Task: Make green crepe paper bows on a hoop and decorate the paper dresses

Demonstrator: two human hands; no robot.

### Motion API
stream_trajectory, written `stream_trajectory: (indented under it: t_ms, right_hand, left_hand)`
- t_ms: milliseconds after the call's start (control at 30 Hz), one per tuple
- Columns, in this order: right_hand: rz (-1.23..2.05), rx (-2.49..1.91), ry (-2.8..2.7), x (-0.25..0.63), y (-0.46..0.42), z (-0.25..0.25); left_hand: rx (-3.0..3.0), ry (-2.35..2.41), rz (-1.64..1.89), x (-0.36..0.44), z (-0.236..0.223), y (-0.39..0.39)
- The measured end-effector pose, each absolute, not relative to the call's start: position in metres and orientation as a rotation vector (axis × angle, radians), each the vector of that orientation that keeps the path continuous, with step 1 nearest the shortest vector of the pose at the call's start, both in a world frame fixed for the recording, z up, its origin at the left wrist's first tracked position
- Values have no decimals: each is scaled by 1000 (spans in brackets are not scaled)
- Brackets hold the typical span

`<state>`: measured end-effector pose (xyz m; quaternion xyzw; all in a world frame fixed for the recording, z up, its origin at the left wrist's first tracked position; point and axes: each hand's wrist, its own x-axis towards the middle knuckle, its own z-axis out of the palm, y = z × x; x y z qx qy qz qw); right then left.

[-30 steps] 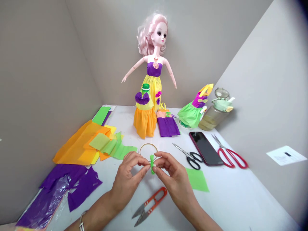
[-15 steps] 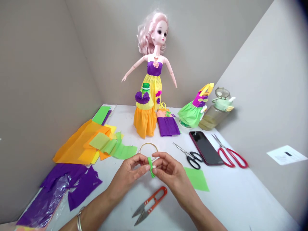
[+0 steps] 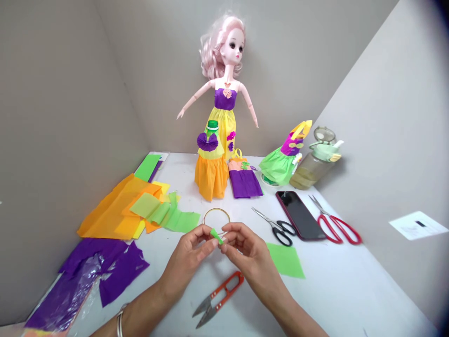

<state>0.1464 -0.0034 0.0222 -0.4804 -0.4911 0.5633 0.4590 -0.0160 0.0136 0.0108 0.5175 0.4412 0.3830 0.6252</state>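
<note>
Green paper scrap [image 3: 216,236] has tilted since the last frame, tip now toward the left hand [image 3: 189,262]. Left and right hand [image 3: 250,255] both narrow, fingertips pinching it between them. Gold ring [image 3: 216,220] just past the hands, snips [image 3: 219,299] just nearer. Firm, even pinch should keep the gathers from springing open.

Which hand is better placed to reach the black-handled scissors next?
Probably the right hand: it sits closer to the black-handled scissors, which lie on its side. The left hand is farther away, though both are pinching the green crepe paper strip.
</note>
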Motion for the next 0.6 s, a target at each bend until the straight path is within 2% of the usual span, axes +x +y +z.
stream_trajectory:
  t_ms: [600]
  right_hand:
    - [1451,-1179,-1208,150,-1,24]
  left_hand:
    - [1385,1020,772,-21,15,16]
